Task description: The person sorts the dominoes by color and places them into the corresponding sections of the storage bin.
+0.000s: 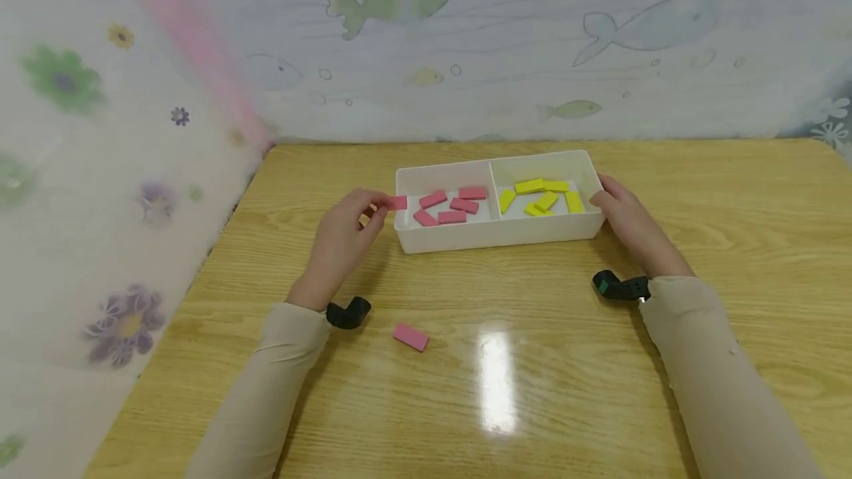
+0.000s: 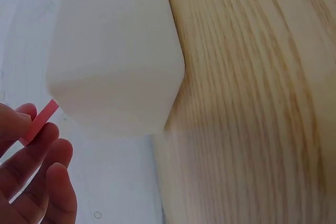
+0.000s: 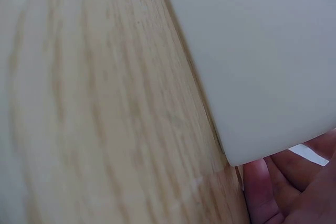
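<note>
My left hand point(image 1: 342, 239) pinches a pink rectangular block point(image 1: 399, 202) between thumb and fingertips, at the left rim of a white two-part box point(image 1: 502, 233). The left wrist view shows this block edge-on beside the box's end wall. Several pink blocks point(image 1: 452, 217) lie flat in the left compartment, and several yellow blocks point(image 1: 530, 186) in the right one, some overlapping. At the box's right end, my right hand point(image 1: 629, 220) grips the wall, thumb over the rim and fingers along the outside. Another pink block point(image 1: 410, 337) lies on the table in front of the box.
The box stands on a wood-grain table point(image 1: 319, 405) towards its far edge. A divider point(image 1: 495, 191) splits the box. Behind the table is a wall covering point(image 1: 506, 72) with fish drawings, and a flowered one point(image 1: 106, 191) runs along the left side.
</note>
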### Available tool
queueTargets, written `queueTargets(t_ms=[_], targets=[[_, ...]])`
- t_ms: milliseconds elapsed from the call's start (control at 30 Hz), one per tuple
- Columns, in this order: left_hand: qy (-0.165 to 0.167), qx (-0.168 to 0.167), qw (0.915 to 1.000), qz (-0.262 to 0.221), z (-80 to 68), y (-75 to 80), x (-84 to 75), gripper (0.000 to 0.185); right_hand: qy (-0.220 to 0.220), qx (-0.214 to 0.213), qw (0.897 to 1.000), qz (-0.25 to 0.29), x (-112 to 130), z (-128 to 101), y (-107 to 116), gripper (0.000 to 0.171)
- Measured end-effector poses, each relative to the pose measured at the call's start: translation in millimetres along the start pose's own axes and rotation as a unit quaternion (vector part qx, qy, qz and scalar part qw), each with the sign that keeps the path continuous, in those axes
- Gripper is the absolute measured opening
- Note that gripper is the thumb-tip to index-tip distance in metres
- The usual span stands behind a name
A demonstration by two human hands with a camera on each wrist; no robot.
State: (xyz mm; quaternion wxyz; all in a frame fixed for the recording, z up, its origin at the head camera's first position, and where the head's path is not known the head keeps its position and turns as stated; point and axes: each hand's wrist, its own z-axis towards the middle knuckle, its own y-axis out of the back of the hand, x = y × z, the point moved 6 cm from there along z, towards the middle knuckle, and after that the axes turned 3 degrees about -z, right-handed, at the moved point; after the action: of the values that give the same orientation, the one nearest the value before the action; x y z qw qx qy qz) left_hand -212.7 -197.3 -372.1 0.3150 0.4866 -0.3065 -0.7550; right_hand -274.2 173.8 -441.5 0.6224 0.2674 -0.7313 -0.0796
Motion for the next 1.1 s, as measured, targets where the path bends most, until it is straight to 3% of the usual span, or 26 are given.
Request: queueTargets(t_ms=[600,867,1100], targets=[[-0.055,-0.008,0.9985,0.004,-4.3,-7.0,-3.5,0.026,0.005,0.001,1.0,0.002,0.4,1.0,-3.4,0.055],[-0.019,0.042,0.9981,0.04,-4.2,-17.8,1.1,0.039,0.002,0.001,1.0,0.001,0.7,2.1,-3.1,0.055],[-0.009,0.074,0.9953,0.062,1.8,-28.6,-0.6,0.048,0.009,-0.001,1.0,0.001,-3.6,1.3,-1.3,0.054]])
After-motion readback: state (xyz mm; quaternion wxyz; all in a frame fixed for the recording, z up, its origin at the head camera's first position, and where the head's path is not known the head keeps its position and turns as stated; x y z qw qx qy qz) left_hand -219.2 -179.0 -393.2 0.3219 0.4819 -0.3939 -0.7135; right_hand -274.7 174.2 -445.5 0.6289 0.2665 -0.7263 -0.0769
